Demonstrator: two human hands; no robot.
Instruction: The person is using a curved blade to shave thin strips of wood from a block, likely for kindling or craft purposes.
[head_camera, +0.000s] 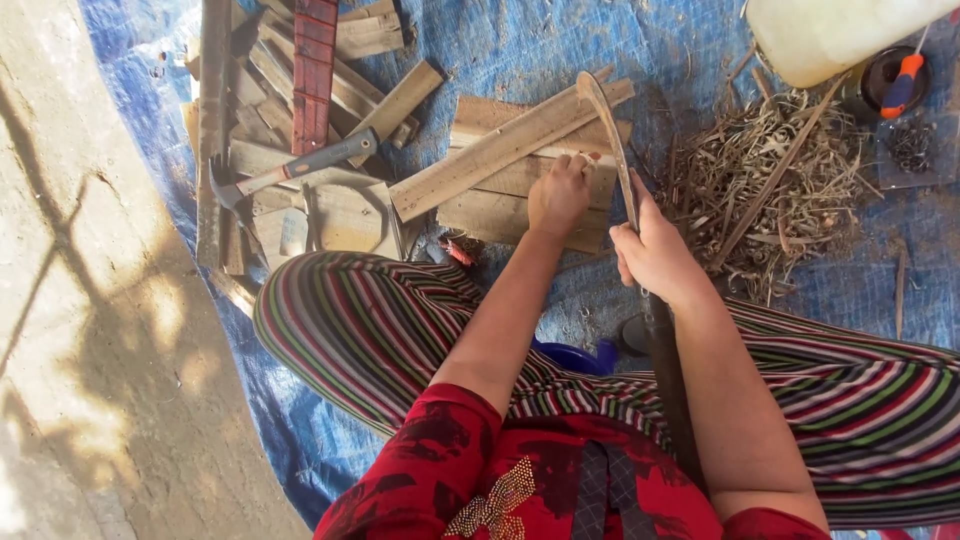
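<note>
Striped trousers (380, 330) and a red patterned top (480, 470) fill the near part of the view, where the person sits on a blue tarp (520, 40) spread over the ground. Between the knees a small blue object (575, 357) shows, only partly visible. The right hand (655, 250) is closed in a fist around a long curved knife (612, 140), whose dark handle runs back along the forearm toward the body while the blade rises away from the person and ends in a hooked tip. Just beside it, the left hand (560, 195) lies palm down with fingers curled over the near edge of a short stack of wooden boards (520, 170), gripping nothing that can be made out and pressing on the top piece. One long plank (500, 150) lies slantwise across that stack. Near the boards, toward the tarp's left edge, a claw hammer (290, 165) with a grey handle rests on a pile of scrap wood (300, 90), with a red slat (313, 70) standing up through it. On the right side of the tarp lies a heap of dry shavings and thin strips (770, 180). Farther off, at the far right corner, stand a pale plastic container (830, 35) and a dark round tin (885, 85) holding an orange-handled tool (905, 82).
</note>
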